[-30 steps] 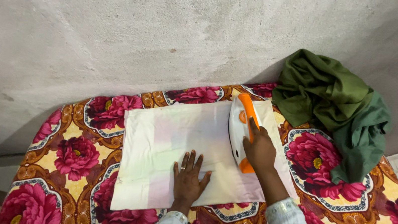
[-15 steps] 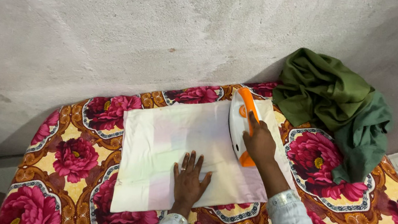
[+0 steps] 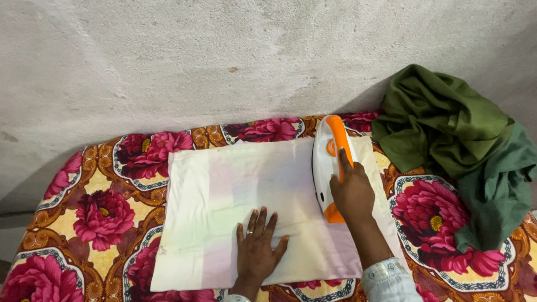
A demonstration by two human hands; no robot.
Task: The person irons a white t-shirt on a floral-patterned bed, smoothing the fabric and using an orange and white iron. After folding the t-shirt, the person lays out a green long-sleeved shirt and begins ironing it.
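White and orange iron [image 3: 328,162] rests soleplate-down on the far right part of a pale folded cloth [image 3: 235,201], which lies flat on a floral-patterned cover [image 3: 104,213] next to a grey wall [image 3: 160,35]. Right hand [image 3: 352,194] is clenched around the iron's orange handle, forefinger extended along it. Left hand [image 3: 258,249] lies flat on the cloth's near edge, fingers spread and grasping nothing; a crumpled green garment [image 3: 461,140] sits at the far right.

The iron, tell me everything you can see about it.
The iron has a white, plastic-looking body with an orange handle and orange trim at the near end. It lies sole-down on the pale folded cloth, near its right edge, nose pointing away toward the wall. The right hand grips its handle from behind, index finger stretched along the top. No cord is visible.
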